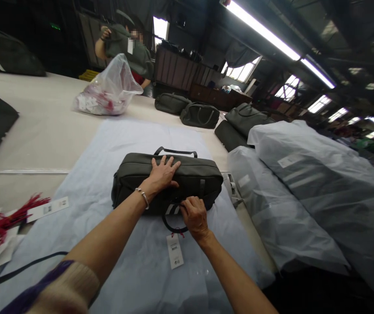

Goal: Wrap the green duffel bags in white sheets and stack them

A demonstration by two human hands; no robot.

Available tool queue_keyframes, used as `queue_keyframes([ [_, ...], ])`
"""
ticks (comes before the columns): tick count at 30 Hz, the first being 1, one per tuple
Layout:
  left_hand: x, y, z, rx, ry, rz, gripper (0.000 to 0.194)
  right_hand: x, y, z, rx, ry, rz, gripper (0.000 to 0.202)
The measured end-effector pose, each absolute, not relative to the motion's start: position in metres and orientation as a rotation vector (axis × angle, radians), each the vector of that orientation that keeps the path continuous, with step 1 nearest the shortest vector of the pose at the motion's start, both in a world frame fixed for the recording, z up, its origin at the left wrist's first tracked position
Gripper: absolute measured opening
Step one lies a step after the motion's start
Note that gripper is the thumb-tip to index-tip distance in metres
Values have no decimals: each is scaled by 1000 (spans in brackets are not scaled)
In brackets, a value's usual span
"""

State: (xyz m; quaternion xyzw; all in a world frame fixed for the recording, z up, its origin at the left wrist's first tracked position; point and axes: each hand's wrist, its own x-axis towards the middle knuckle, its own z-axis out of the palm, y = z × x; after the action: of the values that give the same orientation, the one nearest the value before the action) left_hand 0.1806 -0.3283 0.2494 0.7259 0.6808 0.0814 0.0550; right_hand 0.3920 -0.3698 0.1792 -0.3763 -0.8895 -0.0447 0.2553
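Observation:
A dark green duffel bag (190,172) lies on a pale cloth sheet (134,257) at the middle of the table. On its top my left hand (163,173) rests with fingers spread, holding nothing. My right hand (196,213) has its fingers bent together at the near side of the bag, around the near black handle (170,227). From that handle a white tag (175,251) hangs on red string and lies on the sheet. The far handle (176,151) stands up behind the bag.
White tags with red strings (47,209) lie at left. A clear plastic sack (108,91) sits at the back. Plastic-wrapped bags (304,174) are piled at right; more dark bags (200,115) stand behind. Across the table a person (101,46) holds up a dark bag.

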Motion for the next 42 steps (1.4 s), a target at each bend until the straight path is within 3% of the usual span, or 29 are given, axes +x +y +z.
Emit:
queue_keyframes([
  [6, 181, -329, 250, 2208, 2091, 242, 90, 394, -365, 191, -1065, -2392, 101, 16],
  [10, 182, -330, 247, 2219, 2102, 245, 90, 385, -355, 207, -1389, -2357, 336, 5],
  [12, 182, -329, 245, 2222, 2106, 248, 91, 377, -350, 215, -1571, -2362, 411, 10],
  [16, 183, -330, 242, 2232, 2111, 270, 92, 364, -344, 220, -1761, -2443, 399, 17],
  [28, 188, -337, 245, 2238, 2123, 349, 91, 350, -343, 218, -1856, -2538, 300, 9],
  [34, 188, -338, 244, 2228, 2123, 367, 91, 346, -350, 220, -1882, -2535, 276, 17],
  [42, 189, -336, 242, 2215, 2118, 358, 91, 340, -345, 223, -2036, -2397, 601, 18],
])
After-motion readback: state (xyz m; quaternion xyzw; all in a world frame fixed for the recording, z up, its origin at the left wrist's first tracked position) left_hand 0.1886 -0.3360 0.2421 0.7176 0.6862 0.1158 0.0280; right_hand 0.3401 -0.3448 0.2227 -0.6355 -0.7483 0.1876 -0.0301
